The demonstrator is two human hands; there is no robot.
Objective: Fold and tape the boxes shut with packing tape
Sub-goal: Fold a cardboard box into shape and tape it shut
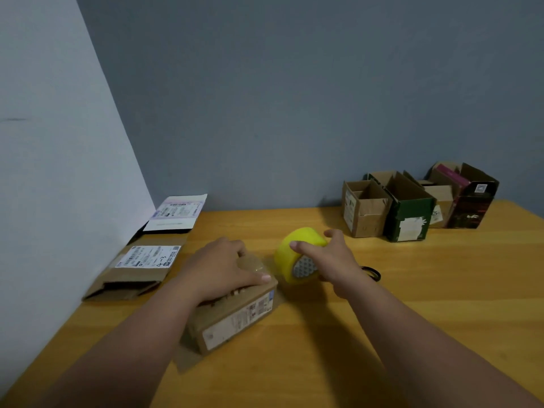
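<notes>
Your left hand presses flat on the small box; your right hand, just beside it, grips the yellow tape roll

Two hands are in view, the left hand and the right hand. One yellow tape roll and one closed box lie on the table. Four open boxes stand at the back right, and two flattened boxes lie by the left wall.

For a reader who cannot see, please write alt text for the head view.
A person's left hand presses on a small cardboard box on a wooden table, while the right hand holds a yellow tape roll. Open boxes stand behind, right.
</notes>
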